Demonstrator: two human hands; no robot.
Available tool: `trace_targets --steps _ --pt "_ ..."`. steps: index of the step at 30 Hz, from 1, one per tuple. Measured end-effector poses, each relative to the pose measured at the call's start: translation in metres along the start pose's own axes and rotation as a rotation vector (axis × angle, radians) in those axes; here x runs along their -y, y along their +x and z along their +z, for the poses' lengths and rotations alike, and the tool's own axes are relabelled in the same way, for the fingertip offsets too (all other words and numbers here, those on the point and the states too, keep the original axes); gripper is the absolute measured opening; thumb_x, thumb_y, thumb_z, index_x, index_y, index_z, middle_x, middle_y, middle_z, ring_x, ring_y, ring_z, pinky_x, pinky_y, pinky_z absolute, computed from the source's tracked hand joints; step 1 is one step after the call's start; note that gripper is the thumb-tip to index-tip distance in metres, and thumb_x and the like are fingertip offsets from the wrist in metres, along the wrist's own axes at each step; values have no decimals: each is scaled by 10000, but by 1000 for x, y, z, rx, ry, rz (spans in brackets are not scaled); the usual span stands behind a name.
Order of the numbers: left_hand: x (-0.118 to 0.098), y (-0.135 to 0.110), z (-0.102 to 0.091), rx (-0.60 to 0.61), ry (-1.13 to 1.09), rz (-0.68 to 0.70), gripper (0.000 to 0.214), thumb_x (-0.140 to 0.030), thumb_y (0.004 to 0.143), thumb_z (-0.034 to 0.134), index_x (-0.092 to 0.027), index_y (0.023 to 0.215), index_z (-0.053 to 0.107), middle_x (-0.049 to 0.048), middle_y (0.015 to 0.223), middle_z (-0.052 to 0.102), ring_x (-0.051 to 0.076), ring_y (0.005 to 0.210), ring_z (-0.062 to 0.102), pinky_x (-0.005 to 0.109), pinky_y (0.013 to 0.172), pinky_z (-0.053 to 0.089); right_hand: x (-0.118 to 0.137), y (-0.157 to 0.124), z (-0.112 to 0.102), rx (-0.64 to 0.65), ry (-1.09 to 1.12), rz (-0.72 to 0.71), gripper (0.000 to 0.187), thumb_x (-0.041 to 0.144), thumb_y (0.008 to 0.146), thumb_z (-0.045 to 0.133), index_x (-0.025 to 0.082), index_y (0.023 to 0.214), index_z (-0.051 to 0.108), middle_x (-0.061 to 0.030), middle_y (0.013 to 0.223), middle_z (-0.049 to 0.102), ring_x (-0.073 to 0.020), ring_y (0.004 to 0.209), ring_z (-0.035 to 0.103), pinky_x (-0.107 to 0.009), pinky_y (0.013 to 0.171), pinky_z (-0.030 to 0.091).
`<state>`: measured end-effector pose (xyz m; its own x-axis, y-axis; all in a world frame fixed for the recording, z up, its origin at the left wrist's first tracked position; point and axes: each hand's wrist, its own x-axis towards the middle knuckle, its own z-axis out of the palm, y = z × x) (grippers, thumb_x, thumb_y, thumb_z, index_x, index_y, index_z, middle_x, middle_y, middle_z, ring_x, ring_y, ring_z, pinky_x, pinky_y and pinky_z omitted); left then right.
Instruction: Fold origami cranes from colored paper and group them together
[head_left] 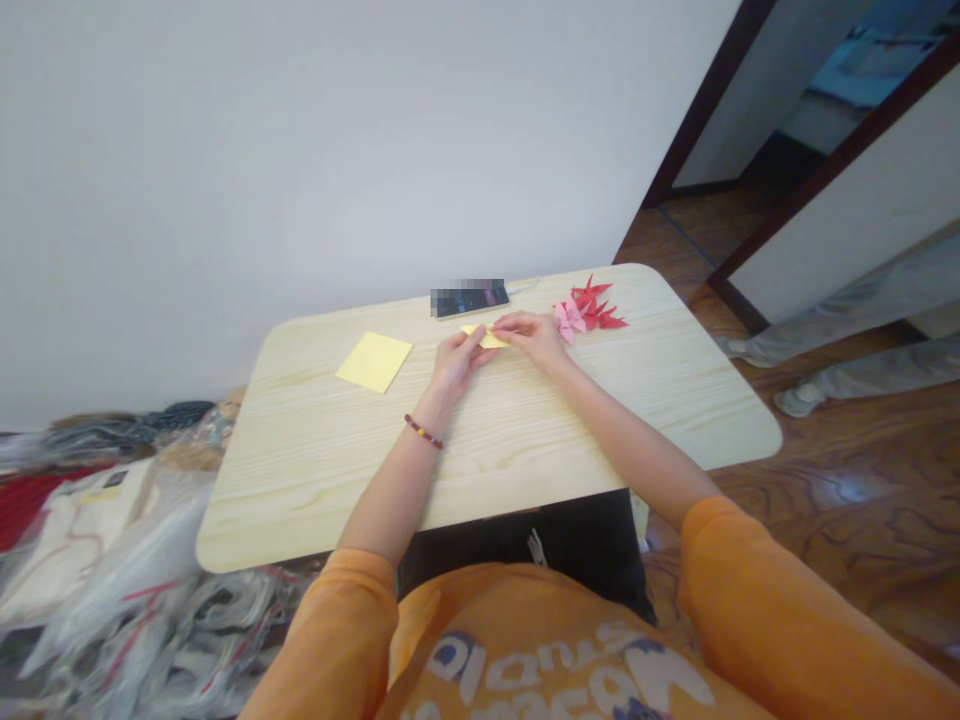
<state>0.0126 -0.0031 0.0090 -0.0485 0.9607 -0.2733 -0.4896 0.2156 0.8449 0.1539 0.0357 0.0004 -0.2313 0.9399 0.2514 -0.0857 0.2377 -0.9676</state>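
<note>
Between my two hands is a small folded piece of yellow paper (491,341), held just above the table near its far side. My left hand (456,362) grips its left end, with the thumb on top. The fingers of my right hand (534,335) pinch the right part of the same paper. To the left, a square yellow paper stack or sheet (374,361) lies flat on the table. Right of my right hand sit a pink folded-paper piece (570,319) and several red folded-paper pieces (598,305), pointed and close together.
The pale wooden table (517,450) has rounded corners and stands against a white wall. A phone (472,299) with a cable lies at its back edge. Plastic-bagged goods (150,600) are piled on the floor at left. Another person's legs (847,320) show at right, near a doorway.
</note>
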Motion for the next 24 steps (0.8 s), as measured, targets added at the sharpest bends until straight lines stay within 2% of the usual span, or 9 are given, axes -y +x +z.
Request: trace_targets --steps 5,9,13,24 --pt "2 2 -1 -5 2 48 317 -333 593 826 -112 764 675 40 806 690 98 700 644 228 697 547 0 0 0 -101 111 243 316 410 564 792 164 738 701 -11 718 682 -119 665 592 -245 640 460" --pt "4 2 -2 -10 19 115 368 -364 528 850 -123 759 695 34 794 696 109 701 640 216 634 530 1 -1 -2 -37 168 367 347 411 496 822 149 687 699 -18 674 674 -112 622 571 -230 583 431" --pt "5 2 -2 -31 58 147 364 -372 516 849 -122 737 704 40 779 700 122 698 637 228 616 519 2 -1 -3 -1 160 382 349 405 492 823 142 690 708 -26 669 675 -112 610 558 -236 579 420" --pt "2 0 0 -45 71 122 360 -374 510 849 -124 721 700 38 759 689 113 673 617 222 605 489 9 -1 -3 28 27 340 347 422 540 761 125 699 680 13 561 583 -68 507 413 -228 500 277"
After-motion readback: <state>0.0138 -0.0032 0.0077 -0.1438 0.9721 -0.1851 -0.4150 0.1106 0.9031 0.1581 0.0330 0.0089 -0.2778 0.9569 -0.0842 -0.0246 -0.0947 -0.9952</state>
